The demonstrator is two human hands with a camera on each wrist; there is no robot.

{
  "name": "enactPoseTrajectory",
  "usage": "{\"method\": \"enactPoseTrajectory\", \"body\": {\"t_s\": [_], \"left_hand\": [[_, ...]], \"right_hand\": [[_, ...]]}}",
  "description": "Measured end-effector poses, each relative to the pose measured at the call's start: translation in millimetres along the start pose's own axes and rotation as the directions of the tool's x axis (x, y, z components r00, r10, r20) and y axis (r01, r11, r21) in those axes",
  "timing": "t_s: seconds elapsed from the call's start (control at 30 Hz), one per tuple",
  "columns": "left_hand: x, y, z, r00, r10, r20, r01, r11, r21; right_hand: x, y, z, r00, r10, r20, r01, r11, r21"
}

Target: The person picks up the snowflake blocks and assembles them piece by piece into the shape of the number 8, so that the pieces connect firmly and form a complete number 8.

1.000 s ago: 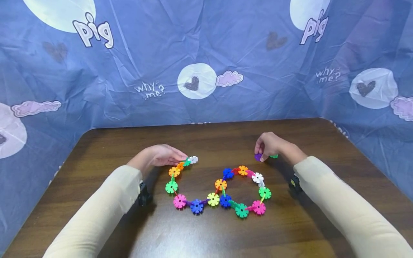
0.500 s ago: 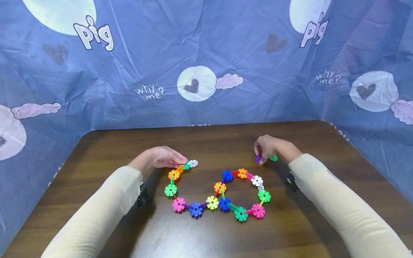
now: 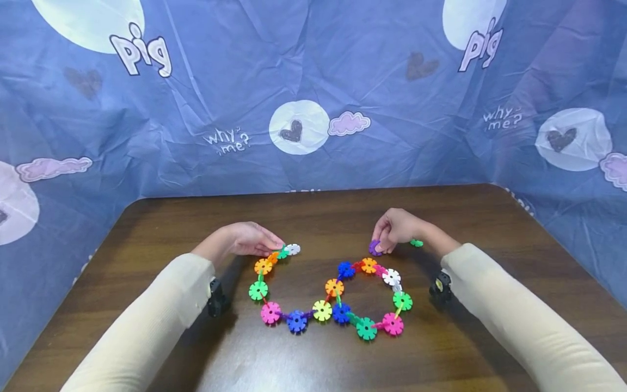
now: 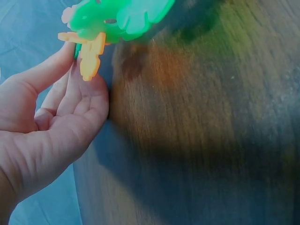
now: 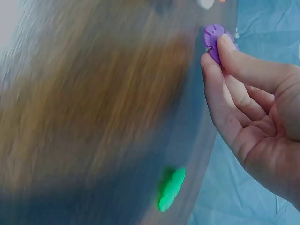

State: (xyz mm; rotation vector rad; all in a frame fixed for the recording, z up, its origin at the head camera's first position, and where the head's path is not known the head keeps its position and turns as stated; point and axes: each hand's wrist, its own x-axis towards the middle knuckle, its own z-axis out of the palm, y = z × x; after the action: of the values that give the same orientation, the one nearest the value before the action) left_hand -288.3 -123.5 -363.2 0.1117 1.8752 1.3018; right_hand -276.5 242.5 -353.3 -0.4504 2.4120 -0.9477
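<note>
A chain of colourful notched plastic discs lies on the table, with a closed ring on the right and an open curve on the left. At the upper end of that curve, my left hand pinches a teal disc between thumb and fingers; a white disc is joined beyond it. An orange disc hangs by the left fingertips in the left wrist view. Above the ring, my right hand pinches a loose purple disc, seen also as a purple disc between thumb and fingertip in the right wrist view.
A single green disc lies on the brown wooden table by the right wrist. Blue printed cloth hangs behind the table's back edge. The ring's blue disc is below and left of the right hand.
My right hand has picked up the purple disc from beside the green one and moved left with it. The left hand stays at the chain's end.
</note>
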Motion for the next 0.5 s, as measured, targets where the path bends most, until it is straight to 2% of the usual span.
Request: {"method": "enactPoseTrajectory", "body": {"t_s": [0.3,0.5], "left_hand": [[-3.2,0.6,-3.0,1.000,0.020,-0.006,-0.020,1.000,-0.023],[-6.5,-2.1,-1.4,0.999,0.046,0.000,-0.046,0.998,-0.045]], "right_hand": [[3.8,-24,5,1.000,0.026,-0.008,-0.024,0.988,0.152],[3.9,-38,15,0.998,0.062,-0.029,-0.055,0.977,0.207]]}}
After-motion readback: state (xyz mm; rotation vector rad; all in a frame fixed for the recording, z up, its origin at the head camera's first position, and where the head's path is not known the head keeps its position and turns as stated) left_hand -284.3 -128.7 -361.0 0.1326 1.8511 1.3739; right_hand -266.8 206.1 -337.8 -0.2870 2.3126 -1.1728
